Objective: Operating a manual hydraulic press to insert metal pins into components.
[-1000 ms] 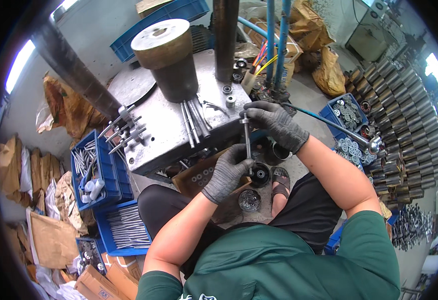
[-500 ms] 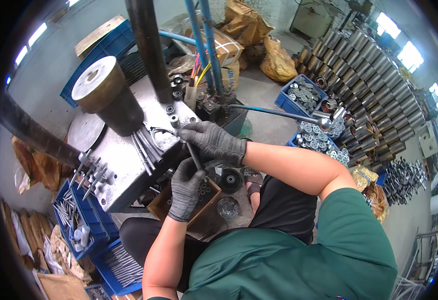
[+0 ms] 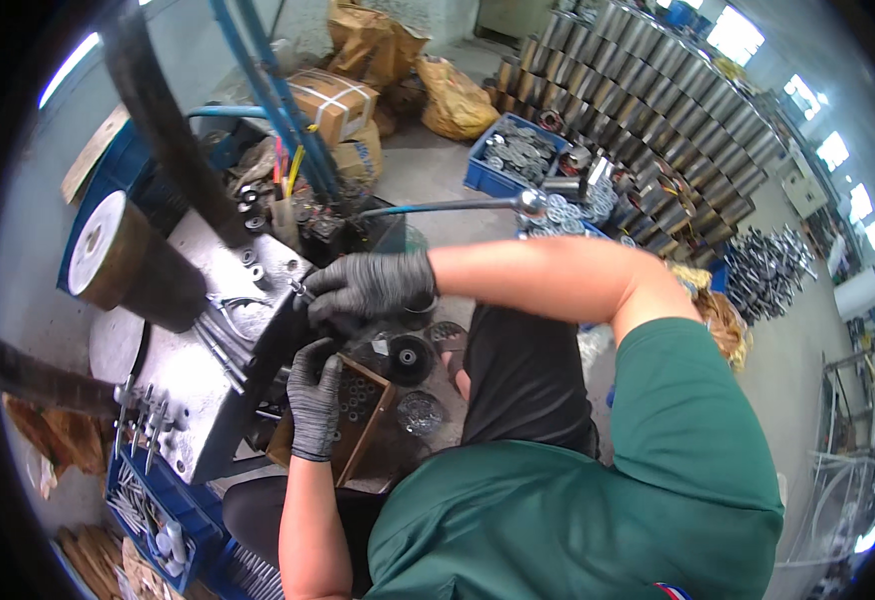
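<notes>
My right hand [image 3: 373,288], in a dark grey knit glove, is closed at the corner of the metal press table [image 3: 203,420]. A small shiny metal piece [image 3: 300,289] shows at its fingertips; most of what it grips is hidden. Just below, my left hand [image 3: 315,400], gloved too, has its fingers curled, and what they hold is hidden. Beneath it stands a wooden box [image 3: 370,437] with several small rings [image 3: 356,390]. On the table, beside my right hand, lie metal rods [image 3: 220,352] and bearing rings [image 3: 256,272]. A large steel cylinder [image 3: 148,275] leans there.
Dark press columns [image 3: 173,120] rise at the left. A blue lever with a ball end [image 3: 528,203] reaches across beyond my right hand. Blue bins hold metal discs [image 3: 520,152] and rods [image 3: 138,505]. Stacked steel tubes [image 3: 648,110] fill the far right.
The view has shifted, so the scene sits further left. The dark rod seen between my hands no longer shows. My left hand is lower relative to the table corner, beside the wooden box.
</notes>
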Demonstrator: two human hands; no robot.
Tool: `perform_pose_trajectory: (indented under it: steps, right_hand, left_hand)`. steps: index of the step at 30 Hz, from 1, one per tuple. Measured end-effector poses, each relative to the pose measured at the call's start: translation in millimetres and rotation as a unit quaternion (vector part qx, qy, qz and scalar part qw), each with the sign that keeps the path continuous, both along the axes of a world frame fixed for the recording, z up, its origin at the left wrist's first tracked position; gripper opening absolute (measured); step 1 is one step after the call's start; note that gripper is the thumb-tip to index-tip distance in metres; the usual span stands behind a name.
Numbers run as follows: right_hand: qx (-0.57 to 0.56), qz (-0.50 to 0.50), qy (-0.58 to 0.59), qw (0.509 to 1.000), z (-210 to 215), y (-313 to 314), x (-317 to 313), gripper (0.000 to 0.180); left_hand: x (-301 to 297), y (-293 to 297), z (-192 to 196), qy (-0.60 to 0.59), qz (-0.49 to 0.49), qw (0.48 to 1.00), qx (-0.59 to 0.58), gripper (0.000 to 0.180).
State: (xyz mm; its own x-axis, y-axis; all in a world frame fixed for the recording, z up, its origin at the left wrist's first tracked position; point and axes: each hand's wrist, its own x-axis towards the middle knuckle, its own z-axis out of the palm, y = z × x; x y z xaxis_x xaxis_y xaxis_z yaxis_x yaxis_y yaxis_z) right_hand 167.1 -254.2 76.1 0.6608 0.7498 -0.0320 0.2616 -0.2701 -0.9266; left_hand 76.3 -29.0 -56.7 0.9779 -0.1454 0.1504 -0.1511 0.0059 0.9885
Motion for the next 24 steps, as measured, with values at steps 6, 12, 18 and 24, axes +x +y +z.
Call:
perform_pose_trajectory:
  steps: [6,12,18,24]
  right_hand:
    - [-0.332,-0.121,-0.157,0.922,-76.6,-252.6,8.4,0.042]
    - [-0.549,-0.309,-0.002,0.777,-112.5,-472.1,-86.6,0.040]
    - [-0.508,-0.540,0.052,0.669,-167.6,-560.3,-188.6,0.028]
    - [-0.514,-0.583,0.018,0.628,-207.3,-570.7,-205.2,0.026]
  left_hand:
    - [-7.3,-30.7,10.8,-0.049,-0.143,0.907,0.394,0.029]
    - [-19.1,-10.2,-20.9,-0.045,-0.179,0.861,0.474,0.030]
    - [-32.5,7.5,-38.6,0.025,-0.209,0.812,0.544,0.029]
    - [-35.6,24.6,-66.6,0.046,-0.215,0.830,0.512,0.033]
